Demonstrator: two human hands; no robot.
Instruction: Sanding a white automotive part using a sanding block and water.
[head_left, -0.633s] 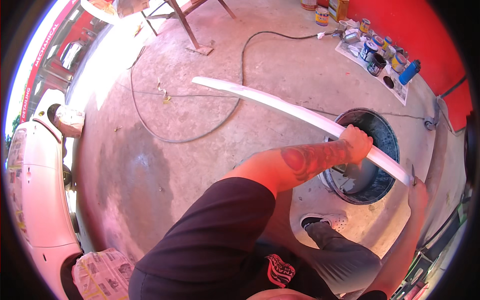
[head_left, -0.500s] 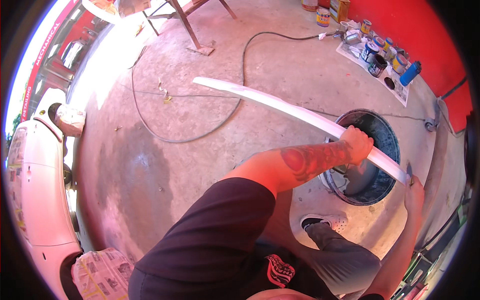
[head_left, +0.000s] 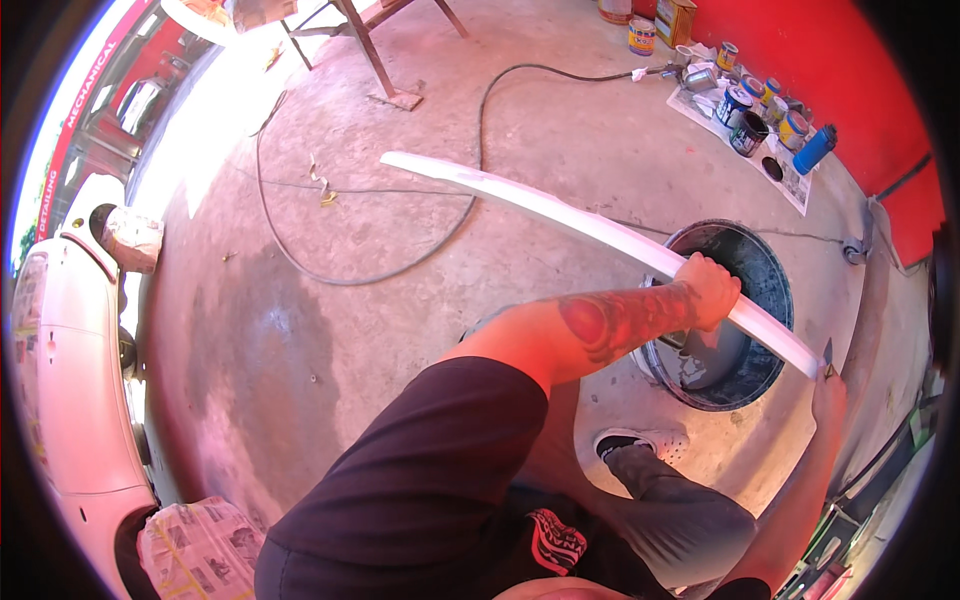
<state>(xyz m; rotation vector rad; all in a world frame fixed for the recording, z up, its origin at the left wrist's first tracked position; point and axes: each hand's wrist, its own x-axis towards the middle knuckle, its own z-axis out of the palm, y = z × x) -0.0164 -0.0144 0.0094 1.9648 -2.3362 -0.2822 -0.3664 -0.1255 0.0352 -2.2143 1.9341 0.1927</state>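
A long, slightly curved white panel strip [head_left: 560, 218] runs slantwise from the middle of the floor down to the right. My left hand [head_left: 710, 290] is wrapped round it nearer its right end. At that end is my right hand [head_left: 828, 402], fingers closed on a small dark grey flat piece [head_left: 828, 355] whose pointed corner sticks up past the strip. I cannot make out what kind of piece it is. Under the strip stands a black bucket [head_left: 775, 262] with murky grey water in it, partly covered by my left hand and forearm.
A dark hose [head_left: 380, 280] loops over the concrete floor. Paint cans [head_left: 735, 103] and a blue bottle [head_left: 815, 148] stand on newspaper by the red wall. A pale car body [head_left: 85, 390] with papered parts is at left; a stand's legs [head_left: 368, 50] are at the far side.
My right hand has slid slightly down toward the strip's end, and the dark piece in it now shows more. My left hand keeps its grip on the strip.
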